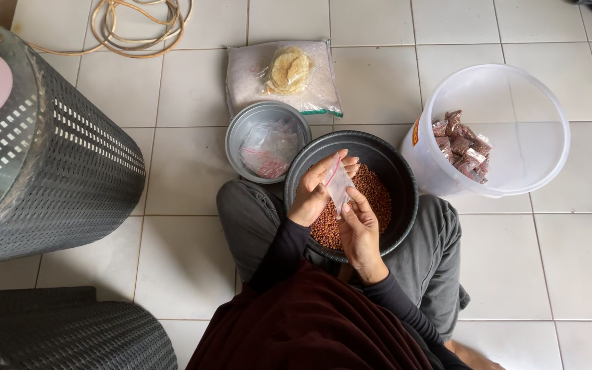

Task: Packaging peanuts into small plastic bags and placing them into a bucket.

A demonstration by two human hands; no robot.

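- The person sits on the tiled floor (173, 89) with a dark round bowl (399, 179) of small reddish-brown nuts (373, 193) resting between the legs; both hands work just above it.
- The left hand (313, 192) curls around a small clear zip bag (338, 183), fingers closed on its upper edge near the red seal strip, while the right hand (359, 229) pinches the bag's lower side from below. Neither hand is spread flat; both are closed on the bag. Whether the bag's mouth is open cannot be told from here.
- The plastic looks thin and slick, so a loose pinch would probably let the bag slide down into the nuts.
- The bag hangs over the middle of the bowl, so anything dropped should land back inside; if the hands drift toward the rim, nuts could scatter over the tiles and roll toward the grout lines.
- The bowl appears propped on the legs, not flat on the floor. A shift of a knee could tip it and spill the heap.
- A grey metal bowl (241, 137) of empty bags (268, 149) sits touching the dark bowl's far-left side; a nudge could shove it.
- The clear tub (515, 157) holding filled packets (462, 145) leans on its side just right of the bowl; a bump from an elbow could roll it.
- A packet of white grain (251, 75) lies beyond, well clear of the hands.
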